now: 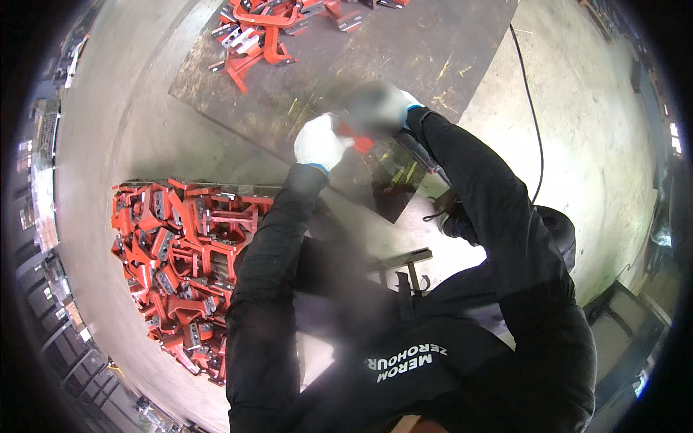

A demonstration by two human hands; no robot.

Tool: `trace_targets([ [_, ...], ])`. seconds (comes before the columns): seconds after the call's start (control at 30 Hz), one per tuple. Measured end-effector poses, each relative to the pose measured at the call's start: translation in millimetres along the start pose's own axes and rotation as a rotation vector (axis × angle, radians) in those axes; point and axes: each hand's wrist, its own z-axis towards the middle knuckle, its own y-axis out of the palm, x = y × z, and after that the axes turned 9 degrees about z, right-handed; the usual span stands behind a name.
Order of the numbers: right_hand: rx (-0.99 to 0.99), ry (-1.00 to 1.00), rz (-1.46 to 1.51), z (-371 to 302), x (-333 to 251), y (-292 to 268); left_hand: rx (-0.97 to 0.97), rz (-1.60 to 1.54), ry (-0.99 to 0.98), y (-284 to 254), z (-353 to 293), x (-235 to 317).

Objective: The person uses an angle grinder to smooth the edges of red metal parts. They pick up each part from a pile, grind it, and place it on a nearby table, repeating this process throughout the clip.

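My left hand (322, 143), in a white knit glove with a blue cuff edge, is closed on a small red metal bracket (362, 143) over the near part of a dark sheet. Close by on its right is my right hand (408, 102), also in a white glove. A grey blur covers most of its fingers, so their grip is hidden. Beneath the right wrist a dark, long object (421, 153) shows in part; its kind and whether I hold it are unclear.
Red metal brackets (188, 263) lie in a big heap left of my left arm. Several more red brackets (271, 29) sit on the dark sheet (411, 54) at the far side. A black cable (530, 101) runs over the pale floor (599, 137) on the right.
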Motion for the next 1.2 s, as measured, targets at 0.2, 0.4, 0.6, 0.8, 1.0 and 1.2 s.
trace_targets([
  [0.2, 0.093, -0.034, 0.056, -33.0, 30.8, -14.8, -0.012, -0.004, -0.032, 7.1, 0.9, -1.3],
  [0.4, 0.204, 0.003, -0.041, -92.1, 93.1, -38.3, -0.003, -0.012, 0.027, 9.4, 0.0, -1.7],
  [0.6, 0.449, -0.294, -0.431, -101.4, 151.1, -26.1, 0.111, 0.201, 0.104, 21.6, -6.2, 15.5],
  [0.8, 0.453, -0.166, -0.699, -104.5, 137.2, 2.0, 0.035, 0.282, 0.104, 19.0, -3.3, 22.0],
  [1.0, 0.44, -0.291, -0.605, -96.3, 141.5, -18.5, 0.025, 0.287, 0.077, 17.3, -4.8, 23.4],
  [1.2, 0.477, -0.29, -0.606, -72.9, 137.6, -43.2, 0.049, 0.266, 0.08, 16.7, -3.5, 23.4],
])
